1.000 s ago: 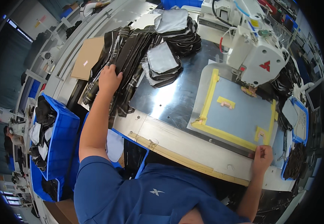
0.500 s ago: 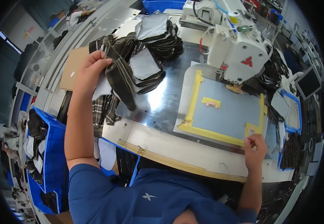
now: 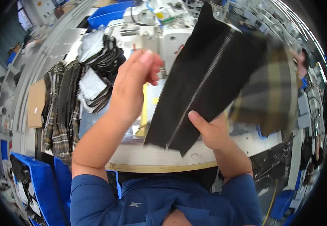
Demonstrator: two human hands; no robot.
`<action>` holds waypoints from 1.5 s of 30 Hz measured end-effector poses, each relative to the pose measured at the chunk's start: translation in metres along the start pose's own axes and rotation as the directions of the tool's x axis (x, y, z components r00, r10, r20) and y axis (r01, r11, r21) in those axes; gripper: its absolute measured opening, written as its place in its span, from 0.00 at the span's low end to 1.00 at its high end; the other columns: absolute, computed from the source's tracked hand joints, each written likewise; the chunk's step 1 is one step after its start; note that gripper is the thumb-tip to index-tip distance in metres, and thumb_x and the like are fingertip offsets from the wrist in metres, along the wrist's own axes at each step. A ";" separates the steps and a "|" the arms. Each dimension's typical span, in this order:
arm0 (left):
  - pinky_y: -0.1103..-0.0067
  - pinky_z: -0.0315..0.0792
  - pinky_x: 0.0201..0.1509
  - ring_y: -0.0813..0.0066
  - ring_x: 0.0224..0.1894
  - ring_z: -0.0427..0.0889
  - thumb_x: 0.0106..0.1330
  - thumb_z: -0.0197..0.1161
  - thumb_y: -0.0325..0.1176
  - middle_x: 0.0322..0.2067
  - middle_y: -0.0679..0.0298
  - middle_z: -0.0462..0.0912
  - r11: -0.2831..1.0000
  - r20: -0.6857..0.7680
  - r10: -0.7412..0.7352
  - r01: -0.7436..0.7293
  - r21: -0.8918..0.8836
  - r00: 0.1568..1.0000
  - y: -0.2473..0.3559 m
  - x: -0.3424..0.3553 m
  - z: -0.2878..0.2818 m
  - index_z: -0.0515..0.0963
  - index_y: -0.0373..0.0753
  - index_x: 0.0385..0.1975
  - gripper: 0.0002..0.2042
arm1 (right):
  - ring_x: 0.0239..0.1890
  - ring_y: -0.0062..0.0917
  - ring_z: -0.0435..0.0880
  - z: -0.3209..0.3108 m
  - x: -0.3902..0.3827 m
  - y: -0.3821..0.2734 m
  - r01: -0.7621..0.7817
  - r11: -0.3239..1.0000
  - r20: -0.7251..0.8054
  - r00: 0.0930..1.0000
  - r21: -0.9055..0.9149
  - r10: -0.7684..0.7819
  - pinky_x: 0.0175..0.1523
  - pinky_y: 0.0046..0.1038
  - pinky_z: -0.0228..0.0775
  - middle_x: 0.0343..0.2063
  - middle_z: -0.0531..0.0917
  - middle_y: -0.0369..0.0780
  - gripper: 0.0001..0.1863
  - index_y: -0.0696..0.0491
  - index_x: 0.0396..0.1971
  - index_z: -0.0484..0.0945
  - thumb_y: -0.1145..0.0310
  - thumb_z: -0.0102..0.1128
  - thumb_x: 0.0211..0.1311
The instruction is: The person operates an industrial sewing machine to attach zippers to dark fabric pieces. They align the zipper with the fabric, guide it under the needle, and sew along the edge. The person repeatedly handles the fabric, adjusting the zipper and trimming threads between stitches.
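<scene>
My right hand (image 3: 212,130) grips a black fabric panel with a metal zipper (image 3: 205,83), its thumb pressed on the front near the zipper. The panel is held up at a slant over the table. A plaid cloth part (image 3: 265,90), blurred by motion, hangs to its right; where it joins the panel is hard to make out. My left hand (image 3: 135,81) is raised left of the panel, apart from it, fingers loosely bent with nothing in them. Behind the panel, the white sewing machine (image 3: 173,39) and the yellow-taped template (image 3: 142,120) are mostly hidden.
Plaid cloth pieces (image 3: 63,109) lie on the table at left beside a cardboard sheet (image 3: 37,103). Stacks of dark pieces with pale backing (image 3: 92,84) stand next to them. Blue bins (image 3: 39,180) sit at lower left, another blue bin (image 3: 110,13) at the back.
My left hand has left the cloth stack, moving right. My right hand has risen from the template and now holds the zippered panel. The view has shifted.
</scene>
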State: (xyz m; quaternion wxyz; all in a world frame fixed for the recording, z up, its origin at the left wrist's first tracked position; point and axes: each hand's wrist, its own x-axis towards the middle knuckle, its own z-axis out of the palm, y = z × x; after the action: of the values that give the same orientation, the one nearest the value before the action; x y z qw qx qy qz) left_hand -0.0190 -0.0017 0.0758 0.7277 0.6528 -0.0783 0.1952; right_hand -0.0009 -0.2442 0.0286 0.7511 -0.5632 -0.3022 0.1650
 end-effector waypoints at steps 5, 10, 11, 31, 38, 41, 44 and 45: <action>0.73 0.78 0.60 0.71 0.53 0.87 0.78 0.62 0.49 0.51 0.59 0.90 0.734 0.370 -0.452 0.574 -0.363 0.812 -0.064 -0.019 0.023 0.83 0.30 0.58 0.25 | 0.59 0.24 0.84 -0.033 -0.023 0.016 -0.212 0.971 0.091 0.971 -0.114 0.223 0.65 0.33 0.77 0.57 0.87 0.40 0.22 0.60 0.65 0.79 0.69 0.67 0.76; 0.71 0.82 0.60 0.70 0.50 0.89 0.69 0.72 0.24 0.50 0.58 0.91 0.774 0.373 -0.528 0.613 -0.158 0.763 -0.083 -0.010 0.027 0.82 0.29 0.59 0.19 | 0.56 0.22 0.86 -0.053 -0.013 0.029 -0.313 0.942 0.086 0.942 -0.123 0.325 0.62 0.31 0.78 0.54 0.88 0.38 0.23 0.59 0.63 0.80 0.67 0.70 0.74; 0.71 0.81 0.61 0.69 0.51 0.89 0.68 0.73 0.21 0.50 0.59 0.91 0.787 0.359 -0.536 0.606 -0.116 0.764 -0.085 -0.008 0.024 0.83 0.29 0.58 0.19 | 0.55 0.22 0.86 -0.056 -0.003 0.026 -0.312 0.944 0.046 0.947 -0.112 0.318 0.61 0.30 0.79 0.54 0.88 0.38 0.23 0.59 0.63 0.80 0.68 0.70 0.73; 0.74 0.81 0.49 0.77 0.43 0.87 0.67 0.78 0.25 0.39 0.62 0.92 0.925 0.518 -0.379 0.320 0.203 0.767 -0.090 -0.022 0.021 0.87 0.33 0.48 0.13 | 0.51 0.24 0.86 -0.092 0.065 0.011 -0.439 0.898 0.223 0.873 -0.026 0.433 0.57 0.30 0.77 0.48 0.90 0.39 0.27 0.57 0.57 0.84 0.65 0.82 0.59; 0.73 0.82 0.46 0.64 0.39 0.91 0.61 0.83 0.28 0.39 0.59 0.91 0.966 0.492 -0.178 0.057 0.251 0.852 -0.089 -0.032 0.031 0.88 0.35 0.47 0.16 | 0.47 0.22 0.86 -0.085 0.063 0.011 -0.447 0.894 0.182 0.876 -0.038 0.446 0.55 0.30 0.79 0.45 0.90 0.38 0.24 0.58 0.54 0.84 0.70 0.81 0.57; 0.72 0.83 0.46 0.59 0.39 0.91 0.59 0.85 0.29 0.40 0.58 0.92 0.950 0.490 -0.150 -0.012 0.311 0.859 -0.087 -0.033 0.030 0.89 0.36 0.44 0.16 | 0.48 0.23 0.86 -0.081 0.059 0.016 -0.446 0.895 0.161 0.883 -0.005 0.441 0.55 0.30 0.79 0.47 0.90 0.39 0.27 0.59 0.56 0.83 0.70 0.82 0.57; 0.71 0.84 0.46 0.58 0.41 0.92 0.57 0.85 0.29 0.41 0.57 0.92 0.944 0.493 -0.133 -0.042 0.328 0.860 -0.085 -0.030 0.029 0.90 0.36 0.42 0.15 | 0.48 0.23 0.86 -0.078 0.057 0.016 -0.435 0.900 0.203 0.884 0.031 0.420 0.55 0.30 0.79 0.48 0.89 0.39 0.28 0.59 0.57 0.82 0.68 0.83 0.58; 0.71 0.84 0.46 0.58 0.41 0.92 0.57 0.86 0.29 0.41 0.58 0.92 0.945 0.498 -0.118 -0.058 0.323 0.859 -0.084 -0.029 0.029 0.90 0.36 0.42 0.15 | 0.49 0.23 0.86 -0.077 0.057 0.016 -0.431 0.901 0.224 0.883 0.041 0.412 0.55 0.30 0.79 0.48 0.89 0.40 0.28 0.59 0.57 0.82 0.67 0.83 0.59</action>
State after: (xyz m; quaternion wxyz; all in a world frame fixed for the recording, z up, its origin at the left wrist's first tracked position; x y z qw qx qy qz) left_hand -0.0090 -0.0413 -0.0088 0.5652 0.7936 -0.2246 0.0137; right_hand 0.0933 -0.2634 0.0148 0.6856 -0.5606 -0.2421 0.3963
